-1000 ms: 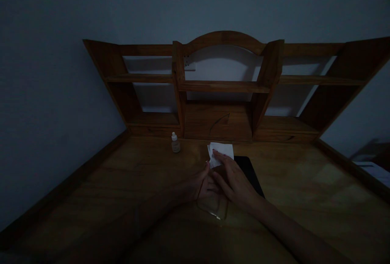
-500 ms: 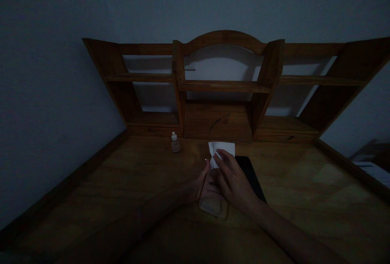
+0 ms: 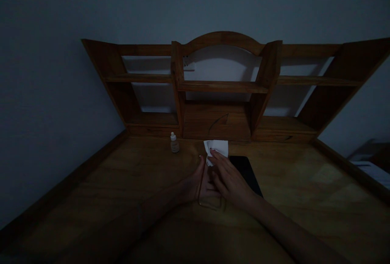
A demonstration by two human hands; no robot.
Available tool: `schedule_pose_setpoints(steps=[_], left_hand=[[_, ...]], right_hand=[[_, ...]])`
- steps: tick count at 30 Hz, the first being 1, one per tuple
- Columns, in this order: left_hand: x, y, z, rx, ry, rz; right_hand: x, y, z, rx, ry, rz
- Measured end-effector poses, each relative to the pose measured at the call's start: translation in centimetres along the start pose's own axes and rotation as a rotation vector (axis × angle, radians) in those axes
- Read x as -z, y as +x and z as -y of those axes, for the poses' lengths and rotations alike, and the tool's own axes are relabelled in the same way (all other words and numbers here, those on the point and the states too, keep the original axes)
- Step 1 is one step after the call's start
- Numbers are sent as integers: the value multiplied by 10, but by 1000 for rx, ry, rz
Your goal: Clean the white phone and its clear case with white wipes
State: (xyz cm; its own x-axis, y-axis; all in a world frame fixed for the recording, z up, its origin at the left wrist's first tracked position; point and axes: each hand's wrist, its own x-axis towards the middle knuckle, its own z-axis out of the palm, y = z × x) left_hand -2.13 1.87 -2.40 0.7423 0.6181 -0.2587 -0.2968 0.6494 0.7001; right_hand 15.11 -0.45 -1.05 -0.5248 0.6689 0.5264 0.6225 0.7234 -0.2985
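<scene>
I logged: left hand (image 3: 192,185) grasping clear case (image 3: 210,204); right hand (image 3: 231,180), dimly lit, apparently holding white tissue (image 3: 221,147); overhard wiping risked case slipping.

The tissue (image 3: 220,147) is creased paper, the case (image 3: 210,204) clear, plastic-looking; surface (image 3: 122,174) and shelf unit (image 3: 224,87) are grained wood, the wall (image 3: 195,4) matt.

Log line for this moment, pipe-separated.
left hand: holding clear case | right hand: touching white tissue | flat black object: on desk | small bottle: upright on desk
</scene>
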Motion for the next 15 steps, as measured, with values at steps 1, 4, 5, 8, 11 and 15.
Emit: schedule_pose_setpoints(steps=[1,4,5,8,11,15], left_hand=[[1,1,0,-3,-6,6],[3,2,1,7,-22,23],[3,2,1,11,-18,26],[2,2,-1,35,28,27],[-1,1,-2,44,54,41],[-2,-1,-4,46,67,95]], right_hand=[[0,0,1,-10,-2,-8],[2,0,1,-26,15,-35],[3,0,0,-28,24,-35],[5,0,-7,-18,35,-20],[6,0,-12,-5,22,-18],[5,0,-12,-2,8,-27]])
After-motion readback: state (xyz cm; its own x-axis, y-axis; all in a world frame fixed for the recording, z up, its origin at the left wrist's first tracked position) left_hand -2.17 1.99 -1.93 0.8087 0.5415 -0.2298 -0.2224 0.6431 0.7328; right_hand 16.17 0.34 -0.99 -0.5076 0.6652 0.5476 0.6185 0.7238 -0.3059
